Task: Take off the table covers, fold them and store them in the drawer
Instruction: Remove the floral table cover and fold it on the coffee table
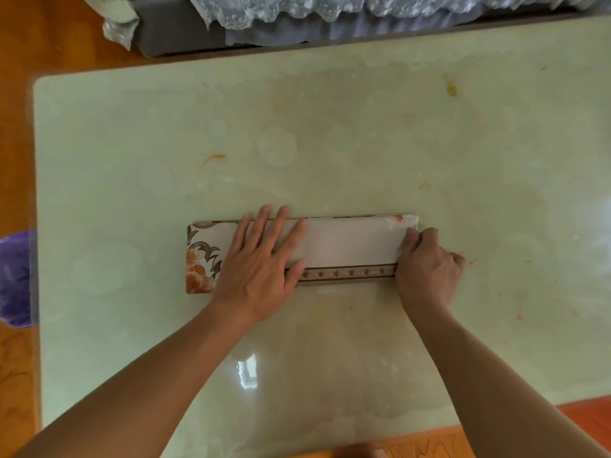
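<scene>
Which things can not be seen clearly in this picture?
Head view:
- Drawer: not in view.
- Cover: layer count hidden by the folds; middle hidden under the left hand.
- Right hand: fingertips hidden, curled round the cover's end.
- Purple thing: cut off by the left edge, blurred.

Bright, even daylight across the surface (330,127), soft and slightly washed out. A sharp white glare patch sits on its near part, a fainter sheen at its right edge. Shadows are weak, just thin dark lines under the forearms. Wide-angle bending curves the surface's left edge; the corners beyond it smear soft and blurry.
</scene>
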